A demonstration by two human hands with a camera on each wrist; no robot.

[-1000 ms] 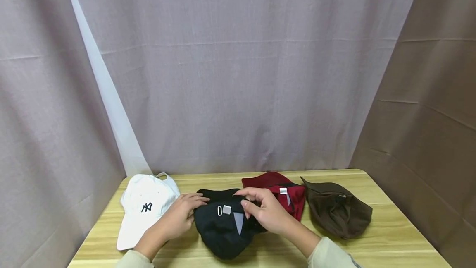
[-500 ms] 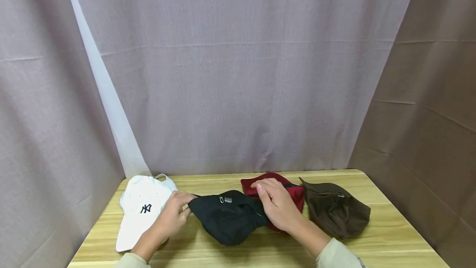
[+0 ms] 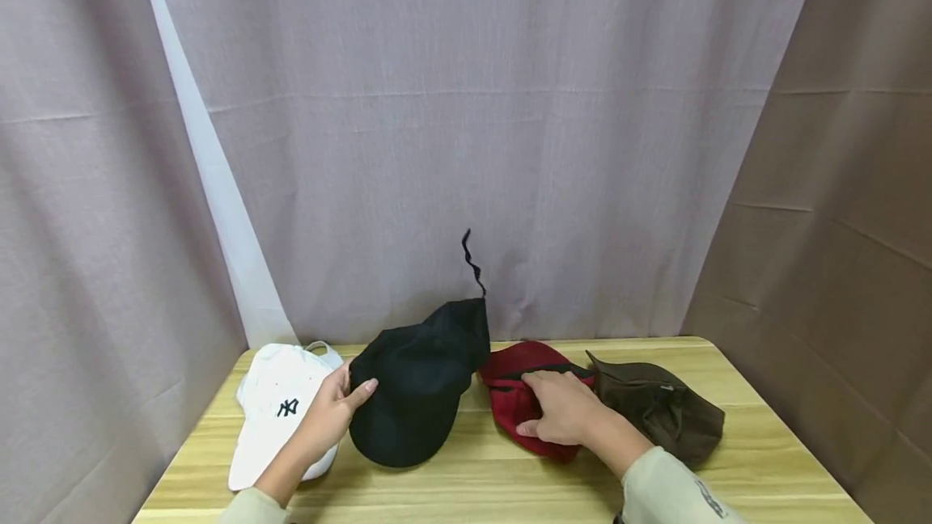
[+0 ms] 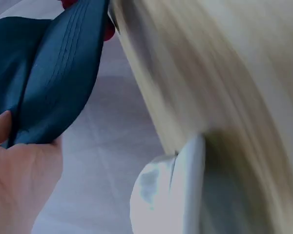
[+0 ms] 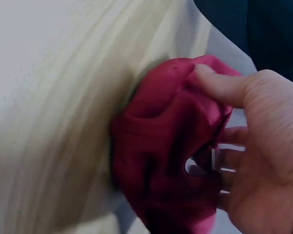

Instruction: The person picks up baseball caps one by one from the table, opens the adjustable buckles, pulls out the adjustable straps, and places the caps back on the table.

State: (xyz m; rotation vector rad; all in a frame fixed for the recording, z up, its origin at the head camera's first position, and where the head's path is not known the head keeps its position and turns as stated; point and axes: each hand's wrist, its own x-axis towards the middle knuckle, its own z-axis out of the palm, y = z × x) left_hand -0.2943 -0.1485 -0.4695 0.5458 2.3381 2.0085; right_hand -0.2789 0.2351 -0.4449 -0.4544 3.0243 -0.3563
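Observation:
My left hand (image 3: pixel 336 411) grips a black baseball cap (image 3: pixel 415 386) at its left edge, thumb on the near side. The cap is raised in front of the curtain, and its thin strap (image 3: pixel 475 267) sticks up from the top right. In the left wrist view the dark cap (image 4: pixel 53 68) shows stitched lines along its brim. My right hand (image 3: pixel 564 409) is on a red cap (image 3: pixel 513 411) on the table. In the right wrist view, thumb and fingers lie on either side of the red cap's fabric (image 5: pixel 156 141), close to its back opening.
A white cap (image 3: pixel 280 395) with a dark embroidered logo lies at the left of the wooden table (image 3: pixel 437 496). To the right, a brown cap (image 3: pixel 688 419) lies right beside the red one. Grey curtains (image 3: pixel 466 144) stand behind the table.
The right hand has let go of the black cap and moved right onto the red cap. The left hand has lifted and turned the black cap, whose strap has swung up.

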